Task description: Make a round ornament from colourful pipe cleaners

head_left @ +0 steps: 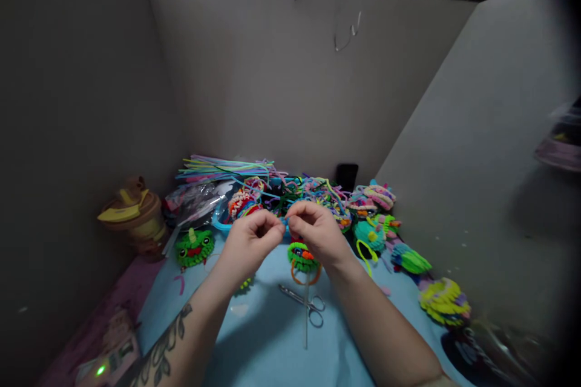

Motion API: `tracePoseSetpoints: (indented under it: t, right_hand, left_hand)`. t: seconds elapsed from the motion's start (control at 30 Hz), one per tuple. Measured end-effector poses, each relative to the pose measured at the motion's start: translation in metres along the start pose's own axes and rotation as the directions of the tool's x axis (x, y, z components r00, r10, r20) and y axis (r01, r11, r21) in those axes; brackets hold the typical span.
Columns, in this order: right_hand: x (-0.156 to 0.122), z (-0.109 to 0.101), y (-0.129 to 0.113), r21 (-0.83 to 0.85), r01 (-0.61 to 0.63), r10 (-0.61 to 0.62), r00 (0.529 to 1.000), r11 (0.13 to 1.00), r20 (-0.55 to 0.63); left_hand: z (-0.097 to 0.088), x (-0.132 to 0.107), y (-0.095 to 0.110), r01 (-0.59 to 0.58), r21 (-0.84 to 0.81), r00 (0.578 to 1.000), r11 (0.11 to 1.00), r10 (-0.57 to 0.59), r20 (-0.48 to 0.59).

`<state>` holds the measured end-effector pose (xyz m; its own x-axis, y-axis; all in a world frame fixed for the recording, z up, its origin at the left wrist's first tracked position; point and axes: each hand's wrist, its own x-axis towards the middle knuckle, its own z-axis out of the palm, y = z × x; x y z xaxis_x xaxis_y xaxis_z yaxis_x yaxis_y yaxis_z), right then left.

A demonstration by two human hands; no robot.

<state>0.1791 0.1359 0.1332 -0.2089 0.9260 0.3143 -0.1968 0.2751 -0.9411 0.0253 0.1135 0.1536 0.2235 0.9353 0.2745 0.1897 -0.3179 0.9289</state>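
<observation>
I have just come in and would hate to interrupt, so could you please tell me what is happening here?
A person's left hand and right hand pinch a small, mostly hidden blue piece between them, above a blue cloth. Scissors lie on the cloth, near a fuzzy green figure; a bundle of coloured strips lies at the back.

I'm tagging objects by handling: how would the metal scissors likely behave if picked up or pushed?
The metal scissors would probably feel stiff, given their shiny metallic look. Lying flat on the blue work surface, they'd likely slide rather than roll. A push may also shift the thin rod seen crossing them.
</observation>
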Motion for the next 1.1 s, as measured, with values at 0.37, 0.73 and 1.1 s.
tracePoseSetpoints:
  t: [0.37, 0.73, 1.1]
  right_hand:
    - [-0.006, 0.005, -0.019, -0.195, -0.08, 0.088, 0.996, 0.977, 0.032]
    - [-0.005, 0.005, -0.012, -0.231, -0.156, 0.161, 0.987, 0.96, 0.005]
    - [-0.001, -0.003, -0.005, 0.017, -0.039, 0.038, 0.999, 0.999, 0.037]
  left_hand:
    - [0.005, -0.011, -0.006, -0.371, 0.614, 0.896, 0.696, 0.443, 0.039]
    - [0.01, -0.007, -0.02, -0.409, 0.803, 0.819, 0.432, 0.562, 0.115]
    - [0.002, -0.004, 0.006, -0.049, 0.095, 0.999, 0.994, 0.051, -0.017]
